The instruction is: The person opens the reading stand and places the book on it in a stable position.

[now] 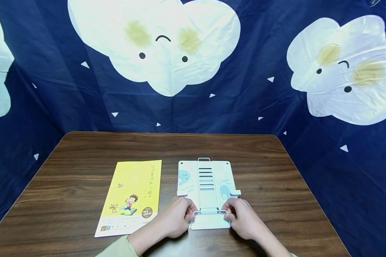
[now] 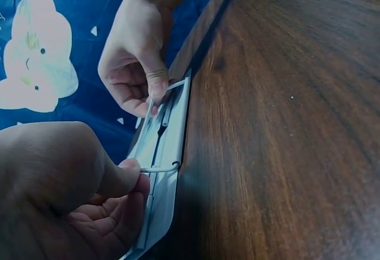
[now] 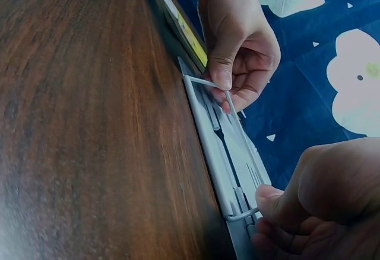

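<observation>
A pale blue metal book stand (image 1: 223, 203) lies flat on the table, printed with blue cartoon figures and cut with slots down its middle. Across its near end runs a white wire bar (image 1: 209, 211), raised off the plate in both wrist views. My left hand (image 1: 179, 216) pinches the bar's left corner between thumb and fingers. At the opposite corner, my right hand (image 1: 242, 217) pinches the bar the same way. In the left wrist view, the wire leg (image 2: 157, 170) stands up from the stand's edge by the left thumb.
Left of the stand, a yellow book (image 1: 132, 185) with a cartoon child on its cover lies on the brown wood-grain table (image 1: 244, 150). Beyond the table hangs a dark blue curtain (image 1: 186, 110) with white clouds. A smaller wire loop (image 1: 204, 158) sticks out past the stand's far edge.
</observation>
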Action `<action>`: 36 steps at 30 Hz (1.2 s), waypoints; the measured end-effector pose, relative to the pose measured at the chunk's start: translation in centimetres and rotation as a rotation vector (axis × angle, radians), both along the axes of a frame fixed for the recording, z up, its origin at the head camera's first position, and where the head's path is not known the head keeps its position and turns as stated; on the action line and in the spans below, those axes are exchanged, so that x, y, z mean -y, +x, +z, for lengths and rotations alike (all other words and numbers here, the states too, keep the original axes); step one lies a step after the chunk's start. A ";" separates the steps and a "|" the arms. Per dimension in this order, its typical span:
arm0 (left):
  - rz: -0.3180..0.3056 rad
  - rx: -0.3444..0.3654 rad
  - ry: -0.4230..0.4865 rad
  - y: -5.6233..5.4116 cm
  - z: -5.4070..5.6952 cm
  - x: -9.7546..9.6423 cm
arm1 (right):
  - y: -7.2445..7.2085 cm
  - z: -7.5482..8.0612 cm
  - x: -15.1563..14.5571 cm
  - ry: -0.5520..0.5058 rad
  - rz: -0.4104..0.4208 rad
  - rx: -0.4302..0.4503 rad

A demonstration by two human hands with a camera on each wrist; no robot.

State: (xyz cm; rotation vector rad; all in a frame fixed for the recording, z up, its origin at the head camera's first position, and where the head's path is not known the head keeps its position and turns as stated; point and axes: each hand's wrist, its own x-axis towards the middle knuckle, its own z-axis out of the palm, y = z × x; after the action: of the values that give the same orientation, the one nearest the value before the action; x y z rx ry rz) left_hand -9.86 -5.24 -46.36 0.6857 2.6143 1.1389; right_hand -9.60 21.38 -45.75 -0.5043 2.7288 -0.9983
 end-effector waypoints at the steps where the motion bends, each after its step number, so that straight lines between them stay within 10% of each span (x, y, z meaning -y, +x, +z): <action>1: 0.002 -0.006 -0.001 0.0 0.0 0.0 | 0.1 0.0 0.0 -0.004 -0.006 0.001; 36: 0.025 -0.140 -0.039 1.5 0.7 -0.3 | 2.1 -0.5 0.1 -0.127 -0.137 -0.161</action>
State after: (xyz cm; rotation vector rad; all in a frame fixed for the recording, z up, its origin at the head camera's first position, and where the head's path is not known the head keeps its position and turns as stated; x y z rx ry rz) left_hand -8.34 -4.91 -45.71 0.7519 2.7605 1.0809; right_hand -7.52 21.30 -46.25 -0.4396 2.8880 -1.2212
